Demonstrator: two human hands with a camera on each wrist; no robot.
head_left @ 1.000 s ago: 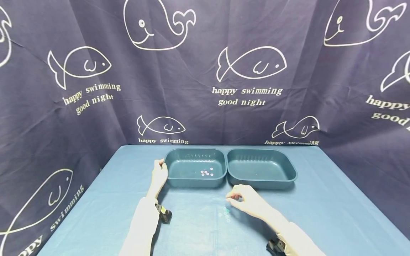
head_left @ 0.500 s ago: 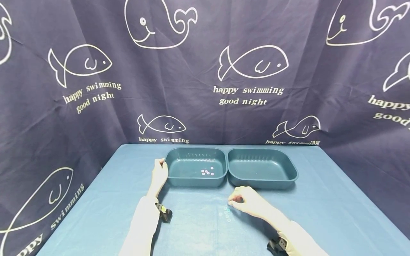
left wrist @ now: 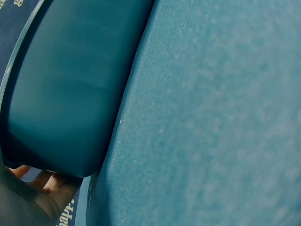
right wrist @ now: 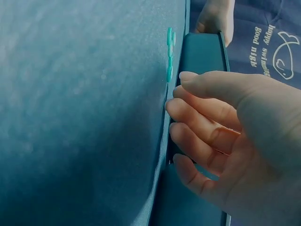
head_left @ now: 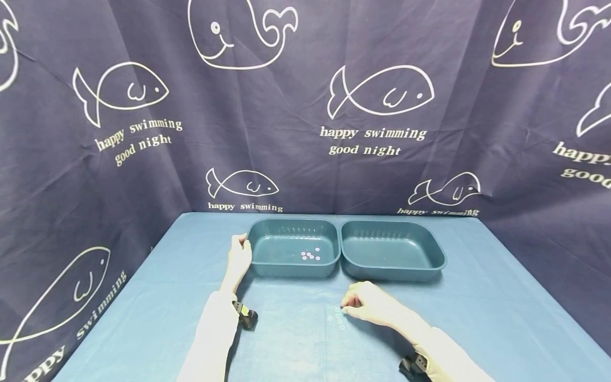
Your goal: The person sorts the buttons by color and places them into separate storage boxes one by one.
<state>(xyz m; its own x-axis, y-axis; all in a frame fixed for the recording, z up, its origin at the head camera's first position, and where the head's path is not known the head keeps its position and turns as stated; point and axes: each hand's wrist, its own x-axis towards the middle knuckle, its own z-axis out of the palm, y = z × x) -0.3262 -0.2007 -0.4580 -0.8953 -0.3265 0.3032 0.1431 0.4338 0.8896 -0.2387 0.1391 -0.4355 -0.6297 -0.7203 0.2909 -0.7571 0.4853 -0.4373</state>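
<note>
My left hand [head_left: 239, 253] holds the left end of a teal plastic bin [head_left: 291, 270], fingers against its end wall in the left wrist view. Several small pink button-like discs [head_left: 308, 254] lie in that bin, toward its right side. Over the cloth in front of the bins, my right hand [head_left: 369, 302] hovers with loosely curled fingers, thumb and forefinger near each other. No object shows between them. Several small green button-like discs [right wrist: 170, 56] lie just beyond the fingertips in the right wrist view. In the head view the right fingertips partly hide these discs.
A second teal bin [head_left: 391, 274] stands to the right, side by side with the first. Light blue cloth [head_left: 286, 329] covers the table. A dark curtain [head_left: 296, 116] with white fish and whale drawings hangs behind and at the sides.
My right hand has come down and slightly toward me, its fingertips now by the green discs. The left hand keeps its hold on the bin.
</note>
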